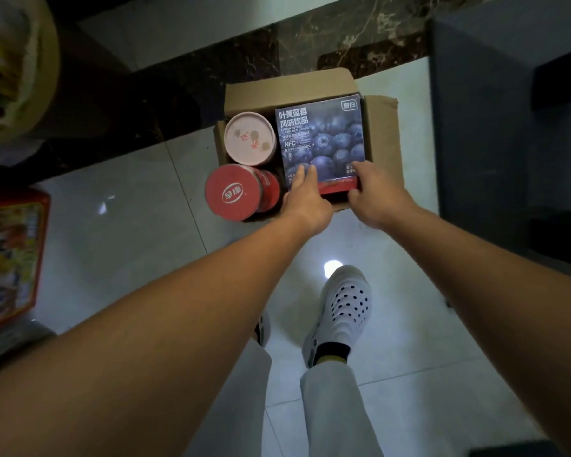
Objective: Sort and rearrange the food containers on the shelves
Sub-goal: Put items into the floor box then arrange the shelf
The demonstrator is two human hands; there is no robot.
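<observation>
Head view, looking straight down.

Count: 1 cardboard box (287, 90), 2 round canisters, 1 blueberry drink box (327, 136), 2 hands in frame.

The cardboard box sits on the tiled floor (129, 225) with its flaps open, partly across a dark marble strip. Contents:
- pink-lidded canister (249, 138), upright, far-left corner, touching the left side of the blueberry drink box.
- red-lidded canister (234, 192), near-left corner, tilted toward the camera with its lid jutting past the carton's near-left edge.
- blueberry drink box, flat, printed face up, filling the right half.
- a red item (335, 187) shows as a thin strip under its near edge; cannot tell what it is.

Left hand (305, 199): fingers straight and close together, lying flat on the near-left corner of the blueberry drink box; thumb hidden.
Right hand (374, 192): pinches the near-right edge of that box, fingers on the top face, thumb against the near side.

Around: one white perforated clog (343, 305) in full view below the hands, a second shoe mostly hidden behind the left forearm. A dark grey cabinet (475, 127) stands at right. At the left edge are a red-rimmed colourful package (7, 258) and, above it, a blurred pale bag (10, 61).
</observation>
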